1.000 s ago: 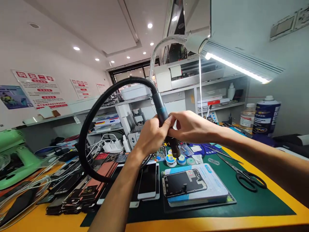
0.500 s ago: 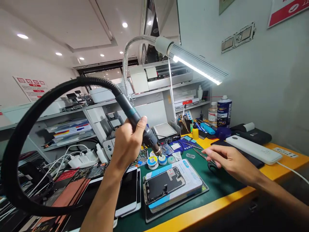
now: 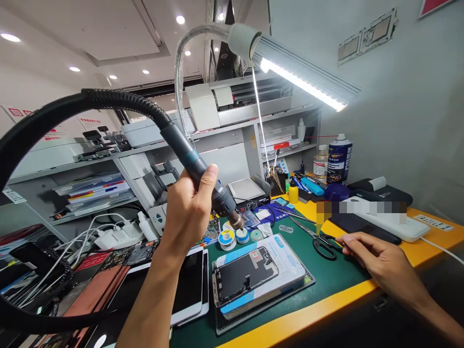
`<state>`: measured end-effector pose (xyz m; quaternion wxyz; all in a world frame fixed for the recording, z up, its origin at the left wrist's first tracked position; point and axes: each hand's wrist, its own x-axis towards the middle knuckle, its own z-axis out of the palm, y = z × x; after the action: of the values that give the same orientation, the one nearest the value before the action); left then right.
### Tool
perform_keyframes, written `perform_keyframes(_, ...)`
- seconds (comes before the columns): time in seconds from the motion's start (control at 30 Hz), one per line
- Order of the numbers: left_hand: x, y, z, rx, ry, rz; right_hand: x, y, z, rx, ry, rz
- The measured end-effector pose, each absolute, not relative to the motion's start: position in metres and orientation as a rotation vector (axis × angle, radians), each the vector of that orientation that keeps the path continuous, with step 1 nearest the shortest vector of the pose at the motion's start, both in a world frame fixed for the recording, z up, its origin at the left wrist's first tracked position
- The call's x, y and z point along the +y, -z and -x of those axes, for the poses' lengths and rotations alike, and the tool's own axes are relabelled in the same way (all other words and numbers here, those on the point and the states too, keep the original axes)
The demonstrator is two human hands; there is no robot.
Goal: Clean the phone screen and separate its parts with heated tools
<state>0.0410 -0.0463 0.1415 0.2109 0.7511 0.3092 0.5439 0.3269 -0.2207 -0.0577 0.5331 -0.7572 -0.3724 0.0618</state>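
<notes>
A black hot-air handpiece [image 3: 184, 150] with a coiled hose is wrapped in the fingers of my left hand [image 3: 190, 203], its metal nozzle tilted down toward the solder spools [image 3: 227, 239]. Black-handled scissors [image 3: 324, 246] lie on the green mat [image 3: 290, 302]. Beside their handles is my right hand [image 3: 375, 256], thumb and index finger drawn together near the edge of the handle; whether they touch it is unclear. A phone screen assembly [image 3: 246, 275], dark side up, rests on a white and blue box [image 3: 290, 263] at the mat's middle.
A lit lamp [image 3: 300, 72] hangs over the desk. White tablets [image 3: 192, 285] and phone parts lie at left. Behind stand a yellow bottle [image 3: 293, 192] and a blue spray can [image 3: 339, 162]. A white power strip [image 3: 416, 228] lies at right.
My right hand has moved right and toward me, away from the tweezers, to the scissors' handles. My left hand still holds the handpiece. The view has shifted slightly.
</notes>
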Motion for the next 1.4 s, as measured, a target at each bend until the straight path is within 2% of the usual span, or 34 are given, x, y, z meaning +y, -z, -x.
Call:
perform_keyframes(0.8,-0.049,-0.144,-0.046,0.933,-1.526,-2.055,-0.222,0.051,-0.32,-0.901,-0.14,1.77)
perform_keyframes(1.4,-0.055,-0.141,-0.048,0.912,-1.409,-2.054,-0.222,0.056,-0.324,-0.895,-0.141,1.783)
